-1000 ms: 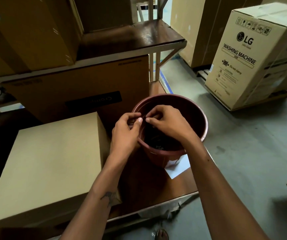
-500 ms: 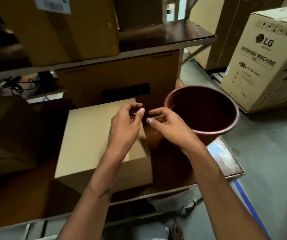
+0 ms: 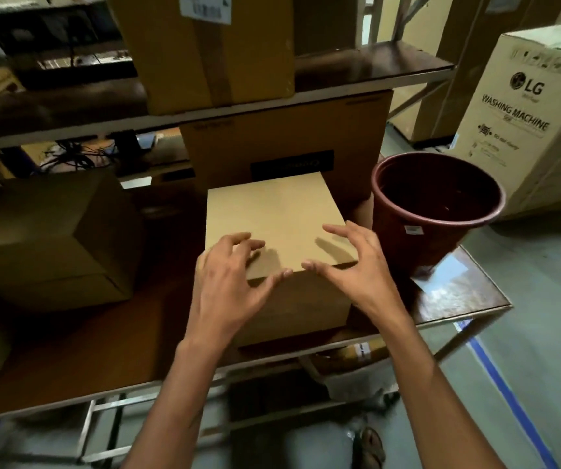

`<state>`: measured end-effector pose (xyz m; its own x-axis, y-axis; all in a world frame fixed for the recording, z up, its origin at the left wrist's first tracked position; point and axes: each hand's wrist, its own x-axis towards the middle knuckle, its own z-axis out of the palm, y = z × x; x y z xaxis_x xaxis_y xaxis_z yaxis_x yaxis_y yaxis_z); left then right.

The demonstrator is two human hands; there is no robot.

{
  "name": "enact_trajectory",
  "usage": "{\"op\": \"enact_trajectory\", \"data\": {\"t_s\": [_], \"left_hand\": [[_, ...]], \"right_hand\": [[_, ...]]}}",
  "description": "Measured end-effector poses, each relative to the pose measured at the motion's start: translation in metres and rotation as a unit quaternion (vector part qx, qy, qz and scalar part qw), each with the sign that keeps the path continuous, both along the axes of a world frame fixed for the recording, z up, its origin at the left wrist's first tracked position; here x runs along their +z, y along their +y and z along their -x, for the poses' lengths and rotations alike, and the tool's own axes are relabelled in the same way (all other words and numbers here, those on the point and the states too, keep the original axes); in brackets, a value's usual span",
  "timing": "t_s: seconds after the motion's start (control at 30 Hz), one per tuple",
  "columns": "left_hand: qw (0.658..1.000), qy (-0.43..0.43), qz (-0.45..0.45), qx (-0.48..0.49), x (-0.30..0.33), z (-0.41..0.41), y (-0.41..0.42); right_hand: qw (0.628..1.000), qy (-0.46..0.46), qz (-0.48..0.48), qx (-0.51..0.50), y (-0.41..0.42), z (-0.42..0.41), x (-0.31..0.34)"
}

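Item: box (image 3: 272, 214), plain brown cardboard, closed; no print on the faces you can see.
Location: on the shelf (image 3: 86, 350), just left of the bucket (image 3: 407, 245), with a narrow gap between them.
Left grip: left hand (image 3: 228, 282) spread, fingers curved over the box's near top edge, holding nothing.
Right grip: right hand (image 3: 356, 265) spread the same way, on the side nearer the bucket. You cannot tell whether its fingertips touch the top.
Handling: likely stiff, dry and not slippery. The weight is unknown, so test it with a small tilt first. The walls may dent under fingertip pressure.
Hold: put your palms low on two opposite side walls, or hook your fingers under the bottom edges. The side facing the bucket is tight.
Writing, LG carton (image 3: 522, 123), right of the bucket: "LG", "WASHING MACHINE"; smaller lines blurred.
Writing, sticker (image 3: 412, 230), on the bucket wall: unreadable.
Writing, black label (image 3: 292, 164), left of the bucket and behind the box: unreadable.
Writing, white label (image 3: 206, 6), high and left of the bucket: blurred.
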<state>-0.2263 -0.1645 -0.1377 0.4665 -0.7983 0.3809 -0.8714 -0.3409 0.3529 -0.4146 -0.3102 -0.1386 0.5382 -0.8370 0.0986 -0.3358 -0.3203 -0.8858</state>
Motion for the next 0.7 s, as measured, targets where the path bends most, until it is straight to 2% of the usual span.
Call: {"op": "enact_trajectory", "data": {"t_s": [0.07,0.1,0.2,0.27,0.4,0.5,0.7], "left_hand": [[0.998,-0.007,0.008,0.056,-0.013,-0.001,0.015],[0.996,0.021,0.027,0.087,-0.020,-0.001,0.022],[0.968,0.173,0.109,0.143,-0.036,0.006,0.037],[0.954,0.230,0.139,0.136,-0.049,0.012,0.042],[0.946,0.234,0.185,0.127,-0.066,0.015,0.029],[0.948,0.224,0.187,0.124,-0.064,0.011,0.007],[0.955,0.209,0.180,0.111,-0.062,-0.010,-0.044]], "right_hand": [[1.000,0.002,0.006,-0.007,0.009,0.005,-0.009],[1.000,-0.003,0.008,-0.019,0.014,0.007,-0.015],[0.996,-0.019,0.038,-0.078,0.030,0.008,-0.034],[0.991,-0.031,0.063,-0.113,0.035,0.005,-0.044],[0.983,-0.039,0.095,-0.150,0.025,-0.003,-0.051],[0.978,-0.020,0.117,-0.169,0.009,-0.010,-0.052],[0.977,0.038,0.150,-0.149,-0.042,-0.025,-0.052]]}}
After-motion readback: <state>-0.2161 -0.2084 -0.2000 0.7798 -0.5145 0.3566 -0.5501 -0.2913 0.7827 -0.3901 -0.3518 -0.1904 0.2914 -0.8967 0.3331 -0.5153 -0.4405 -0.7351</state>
